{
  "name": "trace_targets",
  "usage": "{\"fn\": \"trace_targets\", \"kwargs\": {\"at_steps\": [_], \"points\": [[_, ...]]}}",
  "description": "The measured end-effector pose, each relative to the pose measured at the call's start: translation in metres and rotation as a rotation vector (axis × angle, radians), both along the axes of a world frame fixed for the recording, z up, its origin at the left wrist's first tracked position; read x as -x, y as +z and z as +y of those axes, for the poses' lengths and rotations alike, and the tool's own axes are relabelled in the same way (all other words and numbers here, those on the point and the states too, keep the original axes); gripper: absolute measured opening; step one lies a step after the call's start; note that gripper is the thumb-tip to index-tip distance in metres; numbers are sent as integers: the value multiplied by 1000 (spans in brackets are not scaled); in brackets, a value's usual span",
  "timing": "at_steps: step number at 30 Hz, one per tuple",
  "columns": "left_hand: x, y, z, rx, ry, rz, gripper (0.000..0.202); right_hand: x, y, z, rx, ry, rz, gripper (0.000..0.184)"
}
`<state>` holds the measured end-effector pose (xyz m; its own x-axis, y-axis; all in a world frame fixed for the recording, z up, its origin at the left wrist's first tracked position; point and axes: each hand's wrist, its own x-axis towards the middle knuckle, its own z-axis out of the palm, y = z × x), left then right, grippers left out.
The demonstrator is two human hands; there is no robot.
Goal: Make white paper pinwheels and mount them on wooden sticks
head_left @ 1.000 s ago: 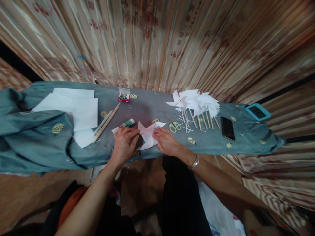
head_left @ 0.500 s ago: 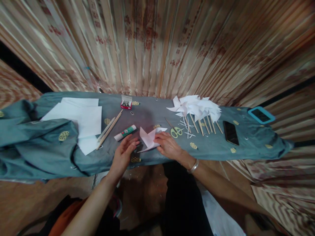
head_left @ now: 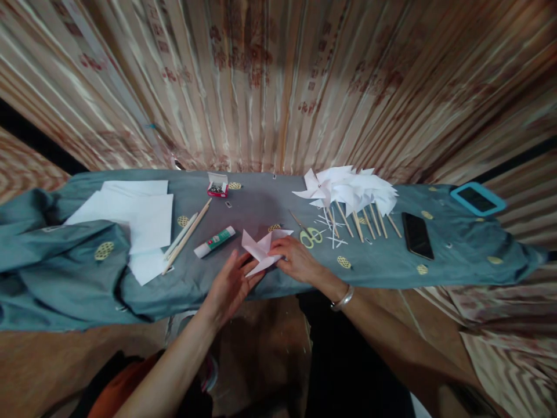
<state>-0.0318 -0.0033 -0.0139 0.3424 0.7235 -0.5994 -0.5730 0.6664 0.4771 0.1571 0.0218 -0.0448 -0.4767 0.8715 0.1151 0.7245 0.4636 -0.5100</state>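
A cut and folded white paper pinwheel shape (head_left: 260, 248) is lifted a little off the blue-grey cloth (head_left: 270, 203). My right hand (head_left: 295, 260) pinches its right side, fingers closed on the paper. My left hand (head_left: 232, 283) lies just under its left edge with fingers stretched out, touching or nearly touching the paper. A glue stick (head_left: 214, 241) with a green label lies just left of the paper. Yellow-handled scissors (head_left: 310, 234) lie to the right.
Several finished white pinwheels on wooden sticks (head_left: 352, 194) lie at the right, with a black phone (head_left: 416, 234) and a teal-cased device (head_left: 477, 198) beyond. White paper sheets (head_left: 139, 212), loose sticks (head_left: 187, 235) and a small red pin box (head_left: 217, 187) sit left. Striped curtain behind.
The paper shape has been raised off the cloth by my right hand. My left hand came off the paper, opened and dropped toward the table's near edge.
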Motion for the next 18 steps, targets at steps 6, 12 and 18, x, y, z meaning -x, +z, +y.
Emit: {"fn": "trace_targets", "kwargs": {"at_steps": [6,12,18], "points": [[-12,2,6,-11,30,16,32,1,0,-4,1,-49,73,22],[-17,-4,4,-19,59,104,18,0,-2,-7,25,-84,80,26],[-21,-6,3,35,120,144,18,0,-4,-8,33,-115,117,25]]}}
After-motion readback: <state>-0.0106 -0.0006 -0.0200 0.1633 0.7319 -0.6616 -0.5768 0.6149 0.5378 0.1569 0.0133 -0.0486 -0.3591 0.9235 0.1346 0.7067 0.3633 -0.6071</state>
